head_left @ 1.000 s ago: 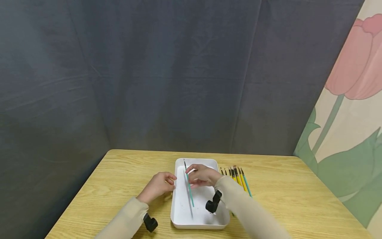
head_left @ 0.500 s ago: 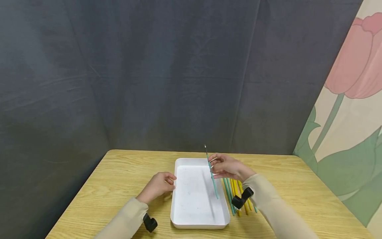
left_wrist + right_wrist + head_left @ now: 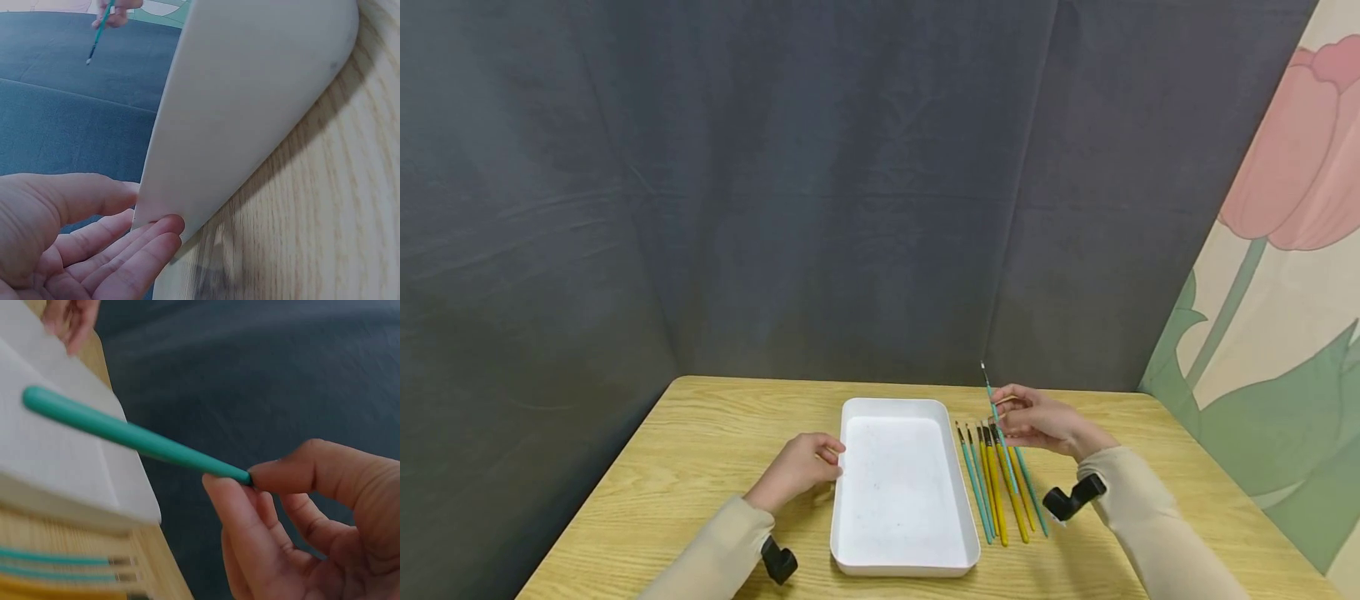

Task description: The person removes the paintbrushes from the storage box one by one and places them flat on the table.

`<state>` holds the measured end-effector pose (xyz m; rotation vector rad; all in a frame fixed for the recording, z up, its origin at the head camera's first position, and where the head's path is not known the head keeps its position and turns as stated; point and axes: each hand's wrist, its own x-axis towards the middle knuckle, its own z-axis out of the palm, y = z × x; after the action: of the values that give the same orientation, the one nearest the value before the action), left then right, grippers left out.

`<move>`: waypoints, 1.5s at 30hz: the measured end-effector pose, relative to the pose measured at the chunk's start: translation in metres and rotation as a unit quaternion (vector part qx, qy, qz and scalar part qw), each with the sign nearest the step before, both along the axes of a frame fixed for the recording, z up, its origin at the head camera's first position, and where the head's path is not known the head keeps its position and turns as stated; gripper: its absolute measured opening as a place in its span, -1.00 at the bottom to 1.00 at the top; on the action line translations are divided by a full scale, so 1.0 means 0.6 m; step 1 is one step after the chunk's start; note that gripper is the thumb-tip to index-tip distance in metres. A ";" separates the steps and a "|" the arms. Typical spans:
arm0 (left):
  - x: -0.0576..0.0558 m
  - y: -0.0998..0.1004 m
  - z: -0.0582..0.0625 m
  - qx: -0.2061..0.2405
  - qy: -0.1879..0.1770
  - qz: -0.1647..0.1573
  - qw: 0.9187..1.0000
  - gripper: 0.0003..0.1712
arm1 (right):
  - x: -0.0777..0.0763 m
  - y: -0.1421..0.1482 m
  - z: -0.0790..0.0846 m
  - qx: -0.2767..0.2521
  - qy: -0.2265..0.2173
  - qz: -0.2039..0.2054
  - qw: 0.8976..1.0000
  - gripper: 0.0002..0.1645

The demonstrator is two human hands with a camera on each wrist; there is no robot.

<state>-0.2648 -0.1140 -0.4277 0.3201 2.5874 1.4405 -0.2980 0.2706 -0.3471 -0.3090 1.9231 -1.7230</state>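
Note:
A slim turquoise paintbrush (image 3: 997,412) is pinched between the thumb and fingers of my right hand (image 3: 1037,421), tilted with its bristles up and away. In the right wrist view its handle (image 3: 125,428) slants across, the thick end pointing left. That hand hovers over a row of yellow and turquoise paintbrushes (image 3: 992,483) lying on the table, right of the tray. At the tray's left side, my left hand (image 3: 801,468) holds the edge of the white tray (image 3: 902,492). The left wrist view shows the thumb at the rim and fingertips (image 3: 169,225) against the outer wall.
The wooden table (image 3: 737,425) carries the tray and brushes. Small specks mark the tray's floor. A dark grey curtain (image 3: 850,208) hangs behind and to the left, and a tulip-patterned wall (image 3: 1285,333) stands at the right.
My right hand has carried the turquoise paintbrush up out of the tray and rightward, from over the tray to above the row of brushes. The left hand stays at the tray's edge.

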 end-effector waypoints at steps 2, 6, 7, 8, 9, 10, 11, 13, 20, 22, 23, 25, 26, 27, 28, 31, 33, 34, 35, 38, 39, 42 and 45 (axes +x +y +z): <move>0.000 0.000 0.000 -0.002 0.002 0.000 1.000 -0.63 | -0.002 0.021 -0.008 0.007 0.000 -0.003 1.000 -0.67; 0.000 0.000 0.000 -0.004 0.006 0.001 1.000 -0.63 | -0.005 0.058 -0.026 0.040 -0.003 -0.012 0.999 -0.66; 0.000 0.000 0.000 -0.005 0.007 0.001 1.000 -0.63 | -0.007 0.066 -0.031 0.047 -0.004 -0.011 0.999 -0.66; 0.000 0.000 0.000 -0.004 0.007 0.001 1.000 -0.63 | -0.008 0.073 -0.036 0.054 -0.006 -0.011 0.998 -0.65; 0.000 0.000 0.001 -0.004 0.006 0.001 1.000 -0.63 | -0.009 0.080 -0.041 0.064 -0.008 -0.013 0.998 -0.64; 0.000 0.000 0.001 -0.003 0.006 0.001 1.000 -0.63 | -0.010 0.085 -0.046 0.070 -0.009 -0.012 0.997 -0.62; 0.001 0.001 0.002 -0.001 0.005 0.001 1.000 -0.63 | -0.011 0.090 -0.052 0.076 -0.012 -0.012 0.997 -0.60; 0.002 0.002 0.003 0.002 0.001 0.002 1.000 -0.64 | -0.013 0.099 -0.064 0.086 -0.016 -0.012 0.996 -0.55; 0.004 0.002 0.005 0.004 -0.001 0.004 1.000 -0.64 | -0.023 0.119 -0.104 0.093 -0.032 -0.012 0.995 -0.53; 0.004 0.003 0.005 0.003 -0.001 0.003 1.000 -0.64 | -0.024 0.121 -0.114 0.095 -0.035 -0.017 0.995 -0.52; 0.003 0.003 0.005 0.003 -0.001 0.004 1.000 -0.64 | -0.024 0.121 -0.119 0.094 -0.036 -0.018 0.995 -0.52; 0.003 0.002 0.004 0.003 0.000 0.002 1.000 -0.64 | -0.024 0.121 -0.128 0.094 -0.037 -0.021 0.995 -0.53; 0.002 0.002 0.003 0.003 -0.001 0.002 1.000 -0.65 | -0.023 0.120 -0.132 0.096 -0.041 -0.026 0.994 -0.54; 0.002 0.002 0.003 0.004 -0.001 0.002 1.000 -0.65 | -0.023 0.120 -0.135 0.100 -0.044 -0.031 0.994 -0.55; 0.002 0.002 0.003 0.004 -0.001 0.002 1.000 -0.65 | -0.023 0.119 -0.138 0.104 -0.046 -0.036 0.993 -0.57; 0.002 0.002 0.003 0.004 -0.001 0.001 1.000 -0.65 | -0.021 0.117 -0.143 0.117 -0.052 -0.047 0.991 -0.60; 0.002 0.002 0.003 0.004 0.001 0.001 1.000 -0.65 | -0.021 0.116 -0.143 0.126 -0.051 -0.050 0.989 -0.59; 0.002 0.002 0.004 0.005 0.001 0.001 1.000 -0.65 | -0.020 0.115 -0.143 0.129 -0.048 -0.050 0.989 -0.58; 0.002 0.002 0.004 0.005 0.001 0.002 1.000 -0.64 | -0.020 0.114 -0.142 0.134 -0.045 -0.049 0.989 -0.57; 0.001 0.002 0.004 0.004 0.000 0.003 1.000 -0.64 | -0.019 0.109 -0.141 0.154 -0.038 -0.051 0.986 -0.53; 0.001 0.002 0.004 0.004 0.000 0.004 1.000 -0.64 | -0.019 0.107 -0.141 0.160 -0.037 -0.052 0.985 -0.52; 0.001 0.002 0.003 0.001 0.001 0.004 1.000 -0.64 | -0.018 0.103 -0.140 0.177 -0.035 -0.060 0.982 -0.51; 0.001 0.002 0.003 0.000 0.005 0.003 1.000 -0.64 | -0.017 0.099 -0.140 0.189 -0.031 -0.067 0.979 -0.52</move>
<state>-0.2641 -0.1131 -0.4257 0.3196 2.5978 1.4440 -0.3082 0.3303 -0.4313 0.0162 2.2129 -1.3839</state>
